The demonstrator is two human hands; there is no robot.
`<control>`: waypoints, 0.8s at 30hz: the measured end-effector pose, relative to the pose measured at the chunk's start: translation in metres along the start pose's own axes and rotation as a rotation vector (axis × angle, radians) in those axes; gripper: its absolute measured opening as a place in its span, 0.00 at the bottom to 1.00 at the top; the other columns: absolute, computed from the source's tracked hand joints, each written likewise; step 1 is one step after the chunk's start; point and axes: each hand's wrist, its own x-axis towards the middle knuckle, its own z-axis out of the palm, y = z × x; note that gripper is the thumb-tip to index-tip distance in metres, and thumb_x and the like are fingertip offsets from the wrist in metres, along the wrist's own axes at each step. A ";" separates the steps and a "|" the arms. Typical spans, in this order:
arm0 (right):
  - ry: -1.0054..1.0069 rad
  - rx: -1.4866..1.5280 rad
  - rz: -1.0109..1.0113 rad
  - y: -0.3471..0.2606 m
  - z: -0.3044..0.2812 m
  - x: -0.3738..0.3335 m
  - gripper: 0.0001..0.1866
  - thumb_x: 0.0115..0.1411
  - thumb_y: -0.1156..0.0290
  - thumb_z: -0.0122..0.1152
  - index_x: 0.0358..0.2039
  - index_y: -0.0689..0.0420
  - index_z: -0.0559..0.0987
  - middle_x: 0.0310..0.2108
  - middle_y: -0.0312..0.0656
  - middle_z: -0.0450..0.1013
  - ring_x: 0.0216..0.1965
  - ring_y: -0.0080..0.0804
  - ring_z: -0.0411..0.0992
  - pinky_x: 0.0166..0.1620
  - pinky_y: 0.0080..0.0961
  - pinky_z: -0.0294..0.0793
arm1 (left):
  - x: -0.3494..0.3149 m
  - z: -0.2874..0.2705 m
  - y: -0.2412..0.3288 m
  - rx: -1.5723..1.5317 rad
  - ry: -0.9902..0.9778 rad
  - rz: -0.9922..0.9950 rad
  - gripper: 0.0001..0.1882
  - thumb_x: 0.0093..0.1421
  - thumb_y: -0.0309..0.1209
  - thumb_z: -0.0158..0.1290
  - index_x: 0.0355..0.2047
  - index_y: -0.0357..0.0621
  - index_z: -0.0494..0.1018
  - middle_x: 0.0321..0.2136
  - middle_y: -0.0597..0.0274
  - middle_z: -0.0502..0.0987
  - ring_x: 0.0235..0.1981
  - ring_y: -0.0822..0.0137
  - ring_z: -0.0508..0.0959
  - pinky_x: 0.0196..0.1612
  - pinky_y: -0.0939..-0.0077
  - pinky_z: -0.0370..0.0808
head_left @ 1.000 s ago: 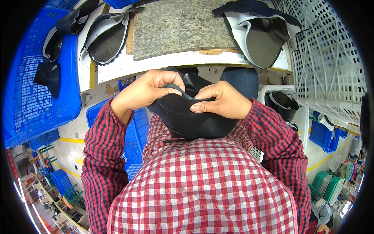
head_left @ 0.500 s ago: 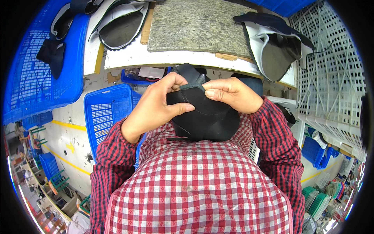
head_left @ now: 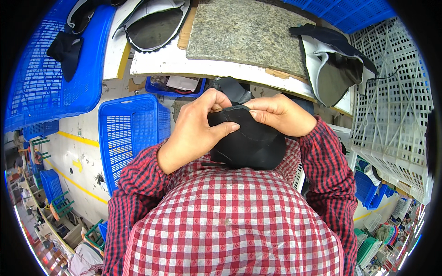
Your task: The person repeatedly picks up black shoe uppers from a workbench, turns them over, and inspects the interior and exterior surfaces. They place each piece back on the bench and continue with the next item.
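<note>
A black shoe upper [head_left: 253, 147] with a line of stitching is held in front of my apron. My left hand [head_left: 191, 129] pinches the upper's far edge from the left, its thumb lying on the black surface and its other fingers curled over the edge. From the right, my right hand [head_left: 287, 115] grips the same edge between thumb and fingers. The two hands are a short gap apart along that edge. Beyond the fingers another flap of black material [head_left: 232, 89] sticks up. The fingertips behind the edge are partly hidden.
A white table [head_left: 156, 66] across the front carries a speckled stone slab [head_left: 244, 37]. White-lined uppers lie left [head_left: 154, 27] and right [head_left: 338, 76] of it. Blue baskets stand at the left [head_left: 87, 92] and below the table [head_left: 133, 110]; a white crate [head_left: 386, 92] stands right.
Both hands have shifted slightly to the right in view, still holding the upper's edge. The edge is now folded flatter, and less of its grey-green inner side shows.
</note>
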 end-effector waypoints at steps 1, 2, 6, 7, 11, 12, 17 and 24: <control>-0.005 0.005 -0.025 -0.001 0.000 0.001 0.15 0.74 0.70 0.57 0.57 0.60 0.80 0.48 0.42 0.83 0.49 0.27 0.79 0.55 0.27 0.77 | -0.001 -0.001 0.000 0.015 0.007 0.002 0.20 0.52 0.22 0.72 0.42 0.37 0.75 0.34 0.61 0.81 0.39 0.72 0.81 0.45 0.75 0.79; -0.012 -0.007 -0.002 -0.002 0.000 0.002 0.15 0.74 0.70 0.57 0.57 0.60 0.80 0.47 0.42 0.83 0.49 0.27 0.79 0.54 0.27 0.77 | -0.001 -0.002 -0.001 0.027 0.016 -0.002 0.19 0.52 0.22 0.72 0.41 0.37 0.75 0.34 0.62 0.80 0.38 0.72 0.81 0.45 0.75 0.78; -0.022 -0.009 0.023 -0.007 0.001 0.004 0.15 0.74 0.72 0.56 0.57 0.62 0.80 0.48 0.41 0.82 0.49 0.27 0.78 0.56 0.26 0.76 | -0.001 -0.007 -0.003 0.070 0.010 0.055 0.14 0.54 0.24 0.72 0.36 0.37 0.77 0.32 0.64 0.79 0.36 0.75 0.79 0.42 0.77 0.76; -0.030 -0.006 0.025 -0.008 0.000 0.003 0.15 0.74 0.73 0.56 0.56 0.63 0.80 0.48 0.41 0.81 0.50 0.26 0.78 0.56 0.26 0.75 | -0.001 -0.008 -0.005 0.060 -0.001 0.047 0.14 0.54 0.24 0.71 0.36 0.37 0.76 0.32 0.65 0.78 0.35 0.75 0.78 0.41 0.77 0.76; -0.018 0.376 0.219 -0.011 0.008 -0.001 0.16 0.73 0.72 0.58 0.58 0.65 0.78 0.49 0.37 0.80 0.49 0.21 0.76 0.55 0.24 0.76 | 0.001 -0.008 -0.009 -0.030 -0.016 -0.011 0.12 0.56 0.23 0.70 0.34 0.38 0.76 0.31 0.67 0.78 0.35 0.77 0.77 0.40 0.78 0.75; -0.042 0.417 0.236 -0.011 0.011 -0.002 0.18 0.73 0.72 0.60 0.59 0.65 0.78 0.49 0.36 0.80 0.49 0.19 0.75 0.54 0.24 0.76 | 0.002 -0.008 -0.010 -0.016 -0.036 -0.044 0.12 0.56 0.23 0.70 0.34 0.38 0.76 0.31 0.67 0.78 0.35 0.78 0.77 0.39 0.79 0.75; 0.196 -0.052 0.089 -0.004 0.038 -0.004 0.16 0.64 0.63 0.70 0.45 0.62 0.81 0.34 0.53 0.81 0.36 0.47 0.82 0.42 0.38 0.78 | 0.013 -0.009 -0.012 -0.054 -0.137 -0.127 0.09 0.61 0.21 0.66 0.36 0.38 0.75 0.30 0.70 0.78 0.34 0.80 0.78 0.39 0.82 0.75; 0.208 -0.276 0.005 -0.002 0.042 -0.007 0.16 0.68 0.61 0.63 0.45 0.61 0.77 0.34 0.56 0.79 0.38 0.59 0.78 0.42 0.49 0.75 | 0.026 -0.021 -0.014 -0.387 -0.341 -0.197 0.06 0.65 0.23 0.63 0.38 0.37 0.77 0.33 0.70 0.80 0.35 0.81 0.79 0.39 0.83 0.76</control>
